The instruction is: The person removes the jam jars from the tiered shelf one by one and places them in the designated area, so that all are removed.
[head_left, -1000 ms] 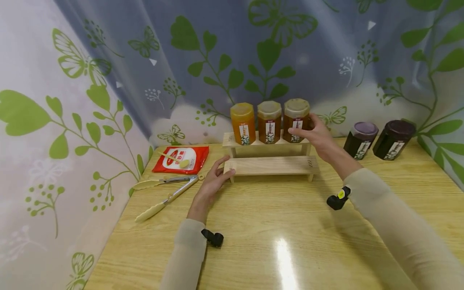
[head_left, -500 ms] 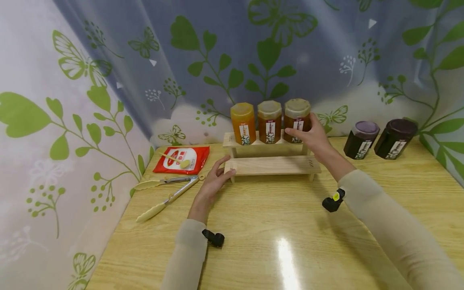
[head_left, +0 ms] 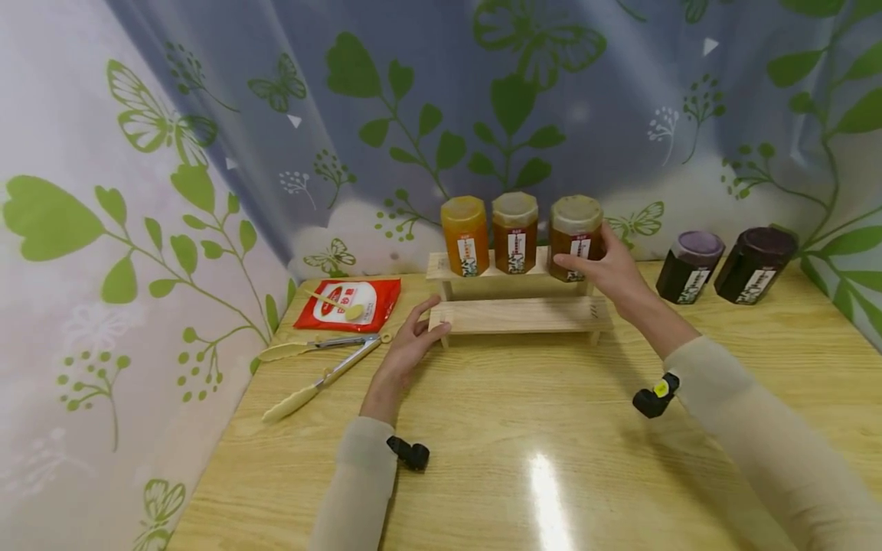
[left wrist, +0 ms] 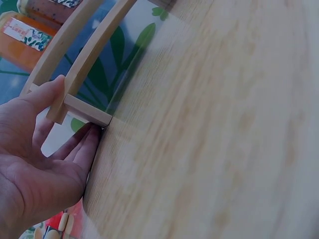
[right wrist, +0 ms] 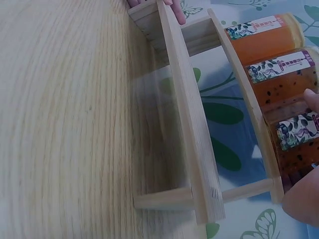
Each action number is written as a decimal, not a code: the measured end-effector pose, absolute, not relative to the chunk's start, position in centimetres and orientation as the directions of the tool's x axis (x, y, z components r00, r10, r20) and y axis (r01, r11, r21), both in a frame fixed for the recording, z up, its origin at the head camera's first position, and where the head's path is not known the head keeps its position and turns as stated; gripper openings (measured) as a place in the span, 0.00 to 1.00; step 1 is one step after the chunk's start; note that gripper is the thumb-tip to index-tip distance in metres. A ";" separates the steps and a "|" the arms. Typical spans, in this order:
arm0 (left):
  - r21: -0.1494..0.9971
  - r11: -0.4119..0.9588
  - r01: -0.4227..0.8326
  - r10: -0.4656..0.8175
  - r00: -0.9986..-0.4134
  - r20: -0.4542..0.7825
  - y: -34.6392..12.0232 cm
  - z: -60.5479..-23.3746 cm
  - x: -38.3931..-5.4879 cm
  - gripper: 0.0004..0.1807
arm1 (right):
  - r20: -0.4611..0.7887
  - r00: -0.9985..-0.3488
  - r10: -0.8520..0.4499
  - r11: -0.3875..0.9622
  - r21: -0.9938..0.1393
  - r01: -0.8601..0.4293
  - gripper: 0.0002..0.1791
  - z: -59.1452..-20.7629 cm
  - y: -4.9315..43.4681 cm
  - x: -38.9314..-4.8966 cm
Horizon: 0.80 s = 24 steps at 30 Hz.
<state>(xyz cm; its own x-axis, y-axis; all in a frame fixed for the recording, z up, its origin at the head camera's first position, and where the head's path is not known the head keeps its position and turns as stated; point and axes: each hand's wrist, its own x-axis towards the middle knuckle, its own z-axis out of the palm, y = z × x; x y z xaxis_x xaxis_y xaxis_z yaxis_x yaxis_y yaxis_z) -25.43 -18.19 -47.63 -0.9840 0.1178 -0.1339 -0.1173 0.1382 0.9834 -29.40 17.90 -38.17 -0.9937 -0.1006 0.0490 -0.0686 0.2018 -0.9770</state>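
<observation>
Holding the right jar [head_left: 569, 232] with the right hand [head_left: 613, 269], I have it at the right end of the upper shelf [head_left: 437, 266]. The thumb lies across the front of the glass by the label; the other fingers go round the far side, mostly out of my sight, so I read the grip as just jar-wide. The jar looks upright or close to it, with a gap between it and the middle jar [head_left: 514, 237]. Whether its base touches the shelf, I cannot tell.

The left hand [head_left: 406, 352] has a narrow hold on the left end of the lower shelf [head_left: 520, 315], thumb on the plank and fingers by the leg; I take that as bracing. The orange jar [head_left: 465, 239] stands at the upper shelf's left end. On the table [head_left: 496, 413], a purple-topped jar [head_left: 691, 268] and a black jar [head_left: 756, 266] stand to the right, with the packet [head_left: 368, 302] and spread tongs [head_left: 344, 365] to the left.

I judge the step in hand to be handling this one jar; placing or taking, I can't say. Either way, the next move seems to call for a firm right grip, a level base and a sideways margin from the middle jar, while the left hand steadies the wood.
</observation>
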 end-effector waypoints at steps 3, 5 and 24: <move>0.983 0.136 -0.126 0.110 -0.984 -0.141 -18.2 -47.6 -25.4 0.35 | 0.050 -0.992 -0.116 0.187 -0.980 -0.071 0.52 -38.2 18.3 -29.1; 0.982 0.136 -0.128 0.104 -0.984 -0.142 -18.1 -47.6 -25.4 0.35 | 0.043 -0.993 -0.114 0.187 -0.980 -0.064 0.52 -38.2 18.5 -28.8; 0.982 0.141 -0.124 0.103 -0.985 -0.139 -18.0 -47.5 -25.3 0.34 | 0.048 -0.998 -0.044 0.293 -0.954 -0.059 0.49 -38.3 22.1 -26.2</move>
<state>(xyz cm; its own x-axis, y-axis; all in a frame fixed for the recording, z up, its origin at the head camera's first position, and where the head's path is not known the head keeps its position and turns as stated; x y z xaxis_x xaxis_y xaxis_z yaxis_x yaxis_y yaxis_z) -25.25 -17.97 -47.54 -0.9849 0.1028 -0.1392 -0.1241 0.1411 0.9822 -26.21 22.13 -38.34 -0.9979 -0.0441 0.0484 -0.0592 0.2931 -0.9543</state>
